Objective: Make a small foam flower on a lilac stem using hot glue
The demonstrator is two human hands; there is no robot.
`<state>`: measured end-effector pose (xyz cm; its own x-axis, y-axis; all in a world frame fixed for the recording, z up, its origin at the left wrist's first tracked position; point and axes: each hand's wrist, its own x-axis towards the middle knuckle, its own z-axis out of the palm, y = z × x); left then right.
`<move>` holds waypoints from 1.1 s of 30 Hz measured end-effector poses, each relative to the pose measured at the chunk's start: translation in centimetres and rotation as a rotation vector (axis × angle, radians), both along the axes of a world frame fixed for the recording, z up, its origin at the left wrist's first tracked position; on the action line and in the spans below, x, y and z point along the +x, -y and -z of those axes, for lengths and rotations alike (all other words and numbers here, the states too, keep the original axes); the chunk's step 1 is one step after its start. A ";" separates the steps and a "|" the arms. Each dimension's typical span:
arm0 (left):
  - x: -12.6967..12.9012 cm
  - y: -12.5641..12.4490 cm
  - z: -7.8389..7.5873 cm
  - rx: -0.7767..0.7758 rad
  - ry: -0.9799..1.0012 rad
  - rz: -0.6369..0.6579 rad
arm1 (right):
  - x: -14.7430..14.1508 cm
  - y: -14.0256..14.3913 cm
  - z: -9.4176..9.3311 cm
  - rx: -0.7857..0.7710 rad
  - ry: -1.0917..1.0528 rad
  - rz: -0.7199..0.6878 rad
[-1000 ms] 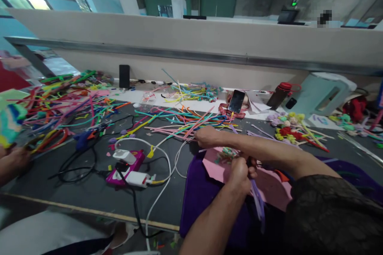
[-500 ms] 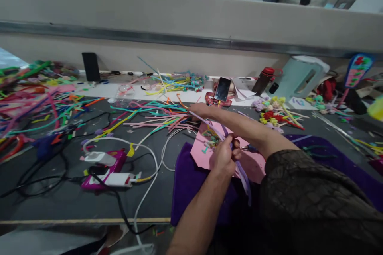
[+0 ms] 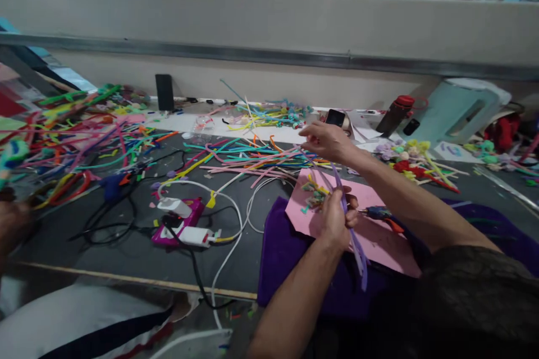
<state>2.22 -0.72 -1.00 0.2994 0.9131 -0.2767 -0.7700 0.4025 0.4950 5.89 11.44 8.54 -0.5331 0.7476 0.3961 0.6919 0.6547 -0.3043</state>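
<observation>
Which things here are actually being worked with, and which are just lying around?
In use: left hand and right hand holding purple strips; pink sheet; purple cloth.
Lying about: phone, red-capped bottle, pink power strip, loose colored strips.

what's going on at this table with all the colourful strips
A person sits at a dark table littered with colourful strips. The left hand grips a bunch of purple strips over a pink sheet lying on purple cloth. The right hand reaches out over the pile, pinching the far end of a purple strip. A pink power strip with chargers lies to the left, and another person's hand shows at the left edge.
</observation>
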 end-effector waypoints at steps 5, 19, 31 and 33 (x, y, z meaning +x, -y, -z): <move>0.3 0.3 -0.5 0.057 -0.045 0.100 | 7.4 6.4 2.9 -0.356 -0.444 0.197; 0.8 0.0 0.3 0.266 -0.407 0.373 | 10.8 10.2 8.3 -0.954 -1.021 0.048; -2.4 -1.3 -2.0 0.288 -0.285 0.286 | 12.4 9.4 8.9 -0.742 -1.239 0.141; -4.4 -2.0 -2.6 0.283 -0.254 0.268 | 13.0 9.4 8.6 -0.698 -1.235 0.170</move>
